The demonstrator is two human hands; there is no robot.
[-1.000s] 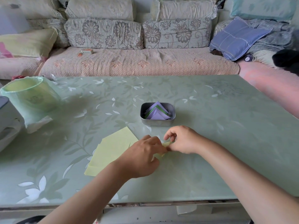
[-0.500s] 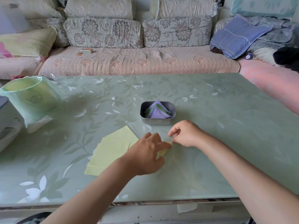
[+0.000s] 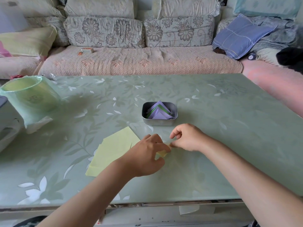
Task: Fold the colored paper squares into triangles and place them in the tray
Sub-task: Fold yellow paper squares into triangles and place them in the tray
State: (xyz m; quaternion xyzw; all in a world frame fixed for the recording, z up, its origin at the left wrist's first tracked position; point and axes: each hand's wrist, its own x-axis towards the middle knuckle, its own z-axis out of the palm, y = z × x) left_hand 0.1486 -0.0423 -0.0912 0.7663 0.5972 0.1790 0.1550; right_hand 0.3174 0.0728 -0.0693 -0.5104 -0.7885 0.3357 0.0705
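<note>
A small yellow paper piece sits low over the near middle of the surface, caught between two bare hands. Only a sliver of it shows. The rest is hidden under the fingers, so how far the fold has gone cannot be told.

The left hand reaches in from the near left, its grip closed on the paper with thumb and curled fingers. The right hand comes from the near right. Its grip seems to pinch the paper's far right corner, with the index finger arched above.

The paper looks thin, light and limp. It would likely crease at a touch and slide on the glossy top, so it is best taken by opposite corners and pressed flat along the fold.

Just left of the hands, partly under the left wrist, lies a stack of yellow squares, fanned a little and flat on the surface. Just beyond the hands stands a small metal tray holding folded triangles in purple and green.

At the far left edge stands a pale green roll wrapped in plastic, beside a white appliance cut off by the frame. Beyond the surface runs a sofa with floral cushions. A small box lies on its seat and a blue pillow rests at its right end.
</note>
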